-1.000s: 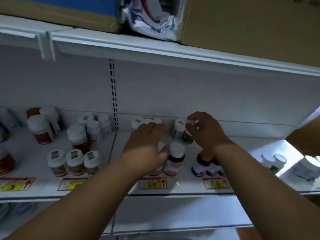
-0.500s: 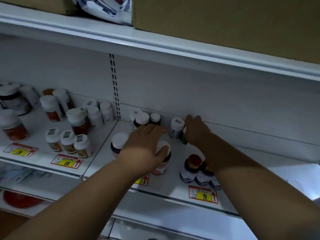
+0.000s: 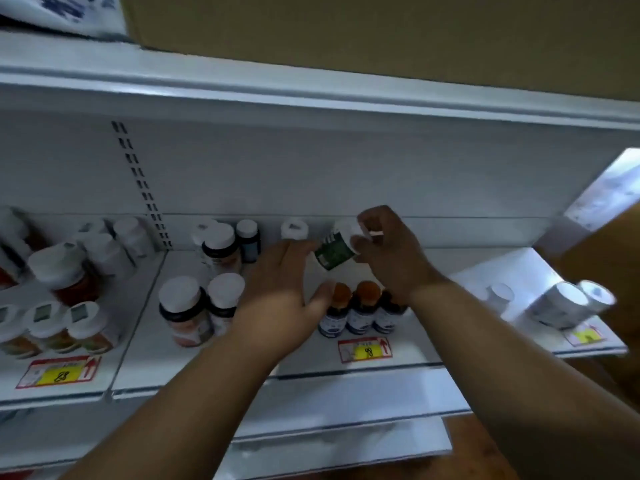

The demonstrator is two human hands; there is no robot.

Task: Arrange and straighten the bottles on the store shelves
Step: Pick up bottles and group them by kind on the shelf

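Lifted since half a second ago: green bottle [image 3: 334,249], tilted, gripped by right hand [image 3: 388,252] above the shelf [image 3: 398,356]. Left hand [image 3: 280,292], at its 8 o'clock, fingers straight, empty.

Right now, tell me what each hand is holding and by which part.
The right hand grips the green-labelled bottle by its white cap end, tilted above the shelf. The left hand is open and holds nothing.

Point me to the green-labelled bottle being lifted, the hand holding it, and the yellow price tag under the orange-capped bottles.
green-labelled bottle [image 3: 334,251], head view, on its green label.
right hand [image 3: 391,251], head view, middle of the hand's back.
yellow price tag [image 3: 366,350], head view, on the yellow panel.
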